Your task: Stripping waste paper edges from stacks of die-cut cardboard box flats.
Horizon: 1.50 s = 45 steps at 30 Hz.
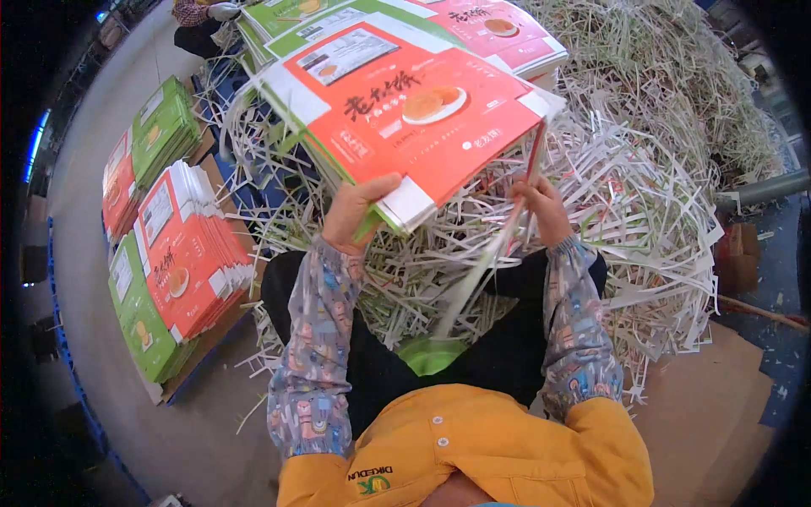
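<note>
My left hand [353, 211] is closed round the near left corner of a flat cardboard sheet [422, 139], printed red with white flaps. Green-edged sheets lie beneath it, and how many are in the grip is hidden. Fingers pinched, my right hand [545, 209] holds thin paper strips [534, 165] at the sheet's right edge. Some of these strips hang down, blurred, between my knees. A heap of white and green paper strips [625, 220] lies under and around the sheets.
Red flat-carton stacks [190, 262] and green ones [165, 127] stand on the floor at left. More printed sheets [498, 29] lie at the far side. Another person's gloved hand [224, 11] shows at top left. A grey pipe [764, 191] juts in at right.
</note>
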Tool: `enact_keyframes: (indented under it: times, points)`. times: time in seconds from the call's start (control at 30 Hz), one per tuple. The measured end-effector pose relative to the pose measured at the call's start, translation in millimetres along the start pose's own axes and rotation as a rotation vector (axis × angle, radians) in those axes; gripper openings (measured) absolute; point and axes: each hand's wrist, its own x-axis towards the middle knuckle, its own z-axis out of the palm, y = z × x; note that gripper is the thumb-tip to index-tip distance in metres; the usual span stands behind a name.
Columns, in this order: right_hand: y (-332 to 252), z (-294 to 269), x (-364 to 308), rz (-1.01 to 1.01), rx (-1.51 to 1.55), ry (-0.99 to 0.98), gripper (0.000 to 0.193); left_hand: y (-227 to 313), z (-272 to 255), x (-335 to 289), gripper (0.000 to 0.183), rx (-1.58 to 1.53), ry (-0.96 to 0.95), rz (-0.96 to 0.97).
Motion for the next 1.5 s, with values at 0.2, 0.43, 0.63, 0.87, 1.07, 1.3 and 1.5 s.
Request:
enact_keyframes:
  times: [0.2, 0.43, 0.63, 0.87, 1.07, 1.3, 1.5]
  points:
    - [-31, 20, 32, -0.222, 0.556, 0.139, 0.031, -20, -9, 0, 0.042, 0.109, -0.056, -0.009]
    - [-28, 19, 71, -0.385, 0.298, 0.417, 0.028, -20, -10, -9, 0.042, 0.076, -0.036, -0.002]
    - [-30, -58, 61, -0.263, -0.037, 0.166, 0.024, -10, -19, -23, 0.042, 0.03, -0.023, -0.012]
    - [-22, -153, 110, -0.337, -0.465, 0.562, 0.038, -11, -16, -43, 0.047, -0.012, -0.193, -0.14]
    - [5, -123, 85, -0.614, -1.052, 0.75, 0.055, -24, -4, -34, 0.04, -0.046, -0.217, -0.185]
    - [20, -18, -71, -0.519, -0.426, 0.556, 0.042, -28, 1, -30, 0.042, -0.057, -0.21, -0.186]
    - [9, 51, -125, -0.306, 0.173, 0.161, 0.027, -34, 0, -28, 0.042, -0.025, -0.236, -0.196]
